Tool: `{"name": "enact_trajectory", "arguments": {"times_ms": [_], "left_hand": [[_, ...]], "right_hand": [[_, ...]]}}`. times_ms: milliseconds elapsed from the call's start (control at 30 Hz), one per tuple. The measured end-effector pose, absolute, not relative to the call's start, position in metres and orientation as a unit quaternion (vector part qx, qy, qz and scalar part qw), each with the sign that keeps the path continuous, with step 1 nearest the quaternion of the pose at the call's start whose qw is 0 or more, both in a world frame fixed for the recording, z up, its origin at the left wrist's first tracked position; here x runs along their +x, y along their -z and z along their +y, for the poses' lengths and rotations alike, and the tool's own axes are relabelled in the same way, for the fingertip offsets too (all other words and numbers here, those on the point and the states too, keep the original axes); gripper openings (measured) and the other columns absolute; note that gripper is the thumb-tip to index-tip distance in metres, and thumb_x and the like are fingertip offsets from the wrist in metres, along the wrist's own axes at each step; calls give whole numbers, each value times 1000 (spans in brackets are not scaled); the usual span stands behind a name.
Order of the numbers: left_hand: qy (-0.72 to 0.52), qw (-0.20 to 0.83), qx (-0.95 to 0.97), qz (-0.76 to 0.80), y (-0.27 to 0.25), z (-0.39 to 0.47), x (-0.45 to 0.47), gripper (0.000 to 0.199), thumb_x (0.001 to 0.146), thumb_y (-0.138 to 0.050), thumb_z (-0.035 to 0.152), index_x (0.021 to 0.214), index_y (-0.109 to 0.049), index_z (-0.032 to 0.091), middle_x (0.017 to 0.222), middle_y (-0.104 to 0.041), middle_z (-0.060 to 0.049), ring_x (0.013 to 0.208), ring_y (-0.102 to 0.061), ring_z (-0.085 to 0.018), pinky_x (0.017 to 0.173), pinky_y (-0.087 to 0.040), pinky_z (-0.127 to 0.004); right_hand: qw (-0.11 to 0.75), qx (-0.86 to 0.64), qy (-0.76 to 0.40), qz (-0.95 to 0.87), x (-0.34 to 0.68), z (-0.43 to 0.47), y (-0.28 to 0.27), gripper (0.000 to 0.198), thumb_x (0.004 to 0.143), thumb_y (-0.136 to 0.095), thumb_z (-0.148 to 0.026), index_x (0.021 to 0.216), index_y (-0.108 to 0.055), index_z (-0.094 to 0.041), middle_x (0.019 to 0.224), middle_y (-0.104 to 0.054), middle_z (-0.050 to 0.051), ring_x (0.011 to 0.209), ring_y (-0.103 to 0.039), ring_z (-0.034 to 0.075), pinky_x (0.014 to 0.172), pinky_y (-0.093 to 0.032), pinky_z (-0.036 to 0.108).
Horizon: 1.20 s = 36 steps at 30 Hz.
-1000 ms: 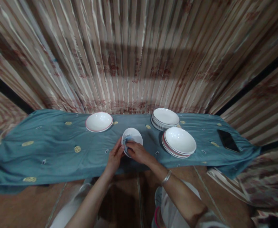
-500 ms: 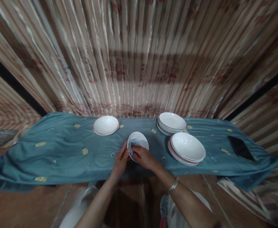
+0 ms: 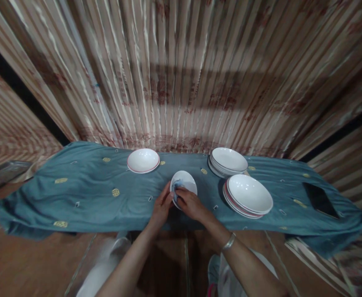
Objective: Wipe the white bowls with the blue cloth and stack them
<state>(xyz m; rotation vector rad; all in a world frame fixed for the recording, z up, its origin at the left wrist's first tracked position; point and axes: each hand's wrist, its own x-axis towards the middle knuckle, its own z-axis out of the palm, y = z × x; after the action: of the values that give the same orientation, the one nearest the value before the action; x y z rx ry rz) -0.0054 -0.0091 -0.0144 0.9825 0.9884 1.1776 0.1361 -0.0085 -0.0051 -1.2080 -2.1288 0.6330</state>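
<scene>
A small white bowl [image 3: 188, 181] is tilted up near the front edge of the table. My left hand [image 3: 162, 205] grips its left rim, the thumb on the near side and the other fingers partly hidden. Inside the bowl, my right hand [image 3: 190, 203] presses a crumpled blue-grey cloth [image 3: 177, 185] against the inner surface. Its fingers are bunched over the cloth, and a silver bangle circles that wrist.
A white dish with a red rim [image 3: 143, 160] sits at the back left. To the right stand two stacks, dark-rimmed plates [image 3: 228, 160] behind and deeper bowls [image 3: 249, 194] in front. A black phone [image 3: 320, 199] lies far right on the teal tablecloth [image 3: 94, 206]. A pleated curtain [image 3: 181, 90] hangs behind.
The whole view has shifted slightly, so the table and dishes appear a little farther right. Both hands keep their hold, with the cloth still inside the bowl.
</scene>
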Motion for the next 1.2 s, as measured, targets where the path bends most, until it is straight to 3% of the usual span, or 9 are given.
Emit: {"name": "enact_trajectory", "arguments": {"times_ms": [167,500,800,933,1200], "left_hand": [[-507,611,429,431,16,-9,-5,68,68,-66,49,129,-53,21,130,-57,-8,117,-54,-30,87,-53,-41],[-508,604,450,417,20,-6,-5,68,71,-65,49,130,-52,18,136,-52,-10,123,-49,-30,94,-49,-42],[-497,630,454,387,15,-11,-4,66,70,-67,46,129,-52,20,135,-53,-9,122,-50,-30,93,-49,-43],[-498,636,452,378,16,-13,-4,65,69,-69,43,127,-53,19,129,-58,-11,117,-54,-30,91,-50,-44],[-500,622,462,387,16,-14,-4,62,69,-69,42,125,-54,19,114,-66,-9,103,-62,-26,83,-54,-40]], "right_hand": [[318,-462,-246,-790,136,-9,4,26,82,-45,-8,99,-62,-18,108,-62,9,103,-57,20,92,-44,34],[423,-453,-387,-682,134,0,11,20,77,-49,-20,87,-67,-18,87,-66,2,83,-61,19,76,-48,29],[523,-524,-323,-589,136,14,-7,20,73,-57,-26,91,-65,-20,91,-67,2,79,-63,17,76,-51,29],[507,-565,-259,-597,143,22,-13,20,73,-59,-25,92,-64,-20,96,-67,4,83,-63,18,77,-51,32],[392,-614,-97,-679,156,25,-8,17,79,-55,-17,94,-62,-16,98,-65,9,93,-61,21,89,-46,35]]}}
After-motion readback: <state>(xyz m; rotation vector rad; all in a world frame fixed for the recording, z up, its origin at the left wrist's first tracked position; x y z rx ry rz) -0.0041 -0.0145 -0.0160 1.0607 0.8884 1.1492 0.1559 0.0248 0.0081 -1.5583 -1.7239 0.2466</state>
